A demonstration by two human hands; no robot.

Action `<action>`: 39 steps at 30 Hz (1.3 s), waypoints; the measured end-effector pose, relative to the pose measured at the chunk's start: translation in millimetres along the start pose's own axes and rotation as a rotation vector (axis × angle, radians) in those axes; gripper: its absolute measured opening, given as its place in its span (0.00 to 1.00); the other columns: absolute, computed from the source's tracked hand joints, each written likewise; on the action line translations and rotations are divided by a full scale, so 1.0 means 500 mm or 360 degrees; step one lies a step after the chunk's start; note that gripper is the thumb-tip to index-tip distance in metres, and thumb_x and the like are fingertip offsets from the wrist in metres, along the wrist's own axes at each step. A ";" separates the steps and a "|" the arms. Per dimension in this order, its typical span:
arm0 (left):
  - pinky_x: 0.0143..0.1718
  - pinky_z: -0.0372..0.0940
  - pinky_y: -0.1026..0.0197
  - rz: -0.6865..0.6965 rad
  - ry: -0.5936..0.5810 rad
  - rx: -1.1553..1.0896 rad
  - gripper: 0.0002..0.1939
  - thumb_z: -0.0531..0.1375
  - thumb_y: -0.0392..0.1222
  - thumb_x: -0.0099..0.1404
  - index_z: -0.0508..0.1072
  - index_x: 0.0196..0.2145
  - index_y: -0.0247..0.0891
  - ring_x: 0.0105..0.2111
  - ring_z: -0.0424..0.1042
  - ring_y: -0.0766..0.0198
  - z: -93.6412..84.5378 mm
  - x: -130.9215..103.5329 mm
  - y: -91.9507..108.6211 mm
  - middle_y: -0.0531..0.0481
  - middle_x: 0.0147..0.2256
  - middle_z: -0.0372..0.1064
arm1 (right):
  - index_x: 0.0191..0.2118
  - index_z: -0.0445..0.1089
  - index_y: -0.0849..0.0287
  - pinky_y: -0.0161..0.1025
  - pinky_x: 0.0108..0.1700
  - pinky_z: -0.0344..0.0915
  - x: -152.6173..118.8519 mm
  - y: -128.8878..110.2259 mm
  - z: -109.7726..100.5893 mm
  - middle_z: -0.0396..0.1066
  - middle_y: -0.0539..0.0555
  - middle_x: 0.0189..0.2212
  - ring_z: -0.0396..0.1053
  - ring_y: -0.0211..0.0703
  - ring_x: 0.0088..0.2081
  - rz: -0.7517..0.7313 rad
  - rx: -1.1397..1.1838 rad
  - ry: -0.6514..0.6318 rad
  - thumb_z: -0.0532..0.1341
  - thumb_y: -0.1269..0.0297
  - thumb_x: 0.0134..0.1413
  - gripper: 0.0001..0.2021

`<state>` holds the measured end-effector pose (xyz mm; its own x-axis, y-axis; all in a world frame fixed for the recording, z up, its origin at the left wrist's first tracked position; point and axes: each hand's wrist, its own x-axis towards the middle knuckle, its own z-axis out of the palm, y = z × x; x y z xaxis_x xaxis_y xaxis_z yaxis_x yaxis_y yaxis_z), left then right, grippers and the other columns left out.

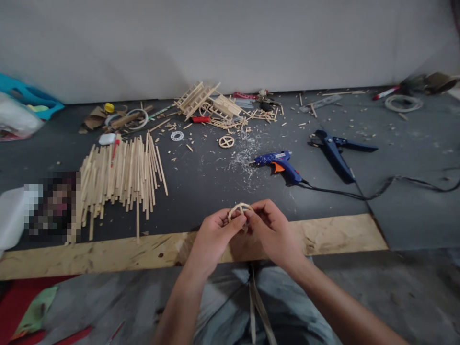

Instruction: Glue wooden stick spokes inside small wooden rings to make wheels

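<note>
Both my hands hold a small wooden spoked wheel (240,207) above the table's front edge. My left hand (220,229) is closed on its left side, with the thumb across the front. Fingers of my right hand (270,229) pinch the right side, and the two thumbs nearly meet at the middle. The wheel's lower part is hidden by my thumbs. Farther back, a similar wooden wheel (226,142) lies flat on the dark table. A blue glue gun (278,163) with an orange trigger rests to the right, its nozzle among glue strings.
Many thin wooden sticks (122,177) lie at left. Blue cutters (336,153) and a black cable (359,195) are on the right. At the back sit a wooden stick model (201,100), a white ring (177,136) and scraps. A wooden strip (143,254) edges the table.
</note>
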<state>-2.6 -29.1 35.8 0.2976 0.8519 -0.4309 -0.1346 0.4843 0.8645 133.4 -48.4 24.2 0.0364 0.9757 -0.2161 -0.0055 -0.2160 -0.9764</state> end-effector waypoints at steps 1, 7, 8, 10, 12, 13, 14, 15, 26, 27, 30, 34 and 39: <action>0.37 0.61 0.62 -0.0002 -0.0018 -0.0013 0.10 0.63 0.43 0.57 0.74 0.33 0.34 0.32 0.66 0.66 0.000 0.000 0.000 0.51 0.28 0.69 | 0.34 0.64 0.57 0.33 0.31 0.63 0.000 0.000 0.000 0.68 0.49 0.27 0.66 0.35 0.28 -0.0001 0.0005 0.0000 0.57 0.58 0.56 0.08; 0.38 0.62 0.63 -0.0023 -0.0002 -0.0042 0.10 0.62 0.41 0.57 0.73 0.37 0.36 0.31 0.67 0.68 0.002 -0.001 0.002 0.53 0.29 0.69 | 0.34 0.64 0.57 0.35 0.30 0.63 -0.001 0.001 -0.001 0.68 0.49 0.26 0.66 0.36 0.27 0.0000 -0.0059 -0.0030 0.56 0.57 0.56 0.09; 0.38 0.62 0.64 -0.0018 0.0028 -0.0038 0.10 0.62 0.40 0.57 0.72 0.38 0.36 0.31 0.67 0.69 0.003 -0.001 0.002 0.53 0.30 0.69 | 0.34 0.65 0.57 0.35 0.30 0.63 -0.001 0.001 -0.001 0.68 0.50 0.26 0.66 0.37 0.28 -0.0003 -0.0101 -0.0032 0.56 0.57 0.57 0.09; 0.38 0.62 0.65 -0.0007 0.0091 -0.0016 0.09 0.62 0.37 0.56 0.71 0.37 0.37 0.33 0.67 0.69 0.004 -0.001 0.004 0.54 0.31 0.69 | 0.34 0.65 0.57 0.35 0.31 0.62 -0.003 0.002 -0.003 0.68 0.50 0.27 0.66 0.37 0.28 -0.0004 -0.0174 -0.0046 0.56 0.57 0.57 0.09; 0.39 0.61 0.66 -0.0009 0.0144 0.0025 0.10 0.62 0.36 0.55 0.71 0.37 0.37 0.34 0.67 0.69 0.005 -0.001 0.005 0.53 0.33 0.70 | 0.34 0.65 0.57 0.34 0.31 0.62 -0.004 0.002 -0.005 0.69 0.50 0.27 0.66 0.37 0.29 0.0001 -0.0219 -0.0081 0.56 0.58 0.57 0.08; 0.39 0.61 0.66 -0.0011 0.0158 0.0051 0.11 0.62 0.36 0.55 0.70 0.38 0.38 0.35 0.67 0.69 0.004 0.000 0.005 0.53 0.34 0.70 | 0.35 0.65 0.57 0.34 0.32 0.62 -0.004 0.001 -0.006 0.69 0.50 0.27 0.66 0.37 0.29 0.0004 -0.0235 -0.0102 0.55 0.59 0.57 0.08; 0.39 0.61 0.66 -0.0013 0.0166 0.0079 0.12 0.62 0.36 0.55 0.70 0.39 0.38 0.35 0.67 0.68 0.003 0.000 0.005 0.52 0.34 0.70 | 0.35 0.66 0.57 0.34 0.32 0.62 -0.005 0.001 -0.007 0.69 0.50 0.28 0.66 0.36 0.29 0.0007 -0.0252 -0.0120 0.55 0.59 0.57 0.07; 0.39 0.61 0.65 -0.0014 0.0168 0.0103 0.13 0.62 0.36 0.55 0.70 0.39 0.38 0.36 0.67 0.68 0.003 0.000 0.005 0.52 0.35 0.70 | 0.34 0.66 0.56 0.34 0.31 0.62 -0.005 0.000 -0.008 0.69 0.50 0.28 0.66 0.36 0.29 0.0012 -0.0274 -0.0138 0.55 0.60 0.57 0.07; 0.44 0.62 0.61 0.0040 0.0109 0.0091 0.16 0.62 0.43 0.58 0.70 0.44 0.37 0.40 0.69 0.64 -0.003 -0.012 0.005 0.47 0.41 0.72 | 0.34 0.63 0.58 0.33 0.28 0.62 0.002 -0.001 -0.009 0.65 0.48 0.24 0.64 0.35 0.25 0.0055 -0.0123 0.0008 0.56 0.56 0.56 0.10; 0.46 0.61 0.60 0.0044 0.0062 0.0134 0.16 0.62 0.42 0.58 0.71 0.44 0.37 0.41 0.69 0.63 -0.004 -0.014 0.004 0.47 0.41 0.72 | 0.35 0.63 0.58 0.34 0.29 0.62 0.004 -0.002 -0.010 0.66 0.48 0.25 0.64 0.35 0.25 0.0046 -0.0101 0.0041 0.57 0.56 0.56 0.10; 0.45 0.62 0.59 0.0025 0.0006 0.0273 0.14 0.61 0.41 0.58 0.72 0.44 0.38 0.40 0.70 0.62 -0.007 -0.020 0.000 0.47 0.40 0.74 | 0.35 0.63 0.58 0.34 0.30 0.64 0.006 -0.005 -0.014 0.68 0.50 0.29 0.65 0.35 0.27 0.0020 -0.0067 0.0080 0.57 0.57 0.55 0.09; 0.37 0.65 0.60 0.0042 0.0191 0.0415 0.15 0.61 0.47 0.58 0.74 0.41 0.37 0.34 0.71 0.62 -0.009 -0.022 -0.003 0.46 0.37 0.74 | 0.35 0.63 0.57 0.34 0.30 0.64 0.005 -0.006 -0.015 0.68 0.50 0.28 0.66 0.35 0.27 0.0008 -0.0129 0.0071 0.57 0.57 0.56 0.09; 0.31 0.65 0.62 0.0038 0.0315 0.0465 0.15 0.62 0.49 0.56 0.75 0.37 0.36 0.28 0.71 0.64 -0.008 -0.021 0.003 0.47 0.33 0.75 | 0.35 0.63 0.57 0.34 0.29 0.63 0.004 -0.001 -0.014 0.67 0.49 0.27 0.66 0.35 0.26 0.0008 -0.0169 0.0076 0.57 0.56 0.55 0.10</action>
<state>-9.8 -36.6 40.8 0.1047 0.8983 -0.4267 0.1452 0.4106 0.9002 140.3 -46.6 24.4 0.0846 0.9723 -0.2179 0.0998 -0.2258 -0.9690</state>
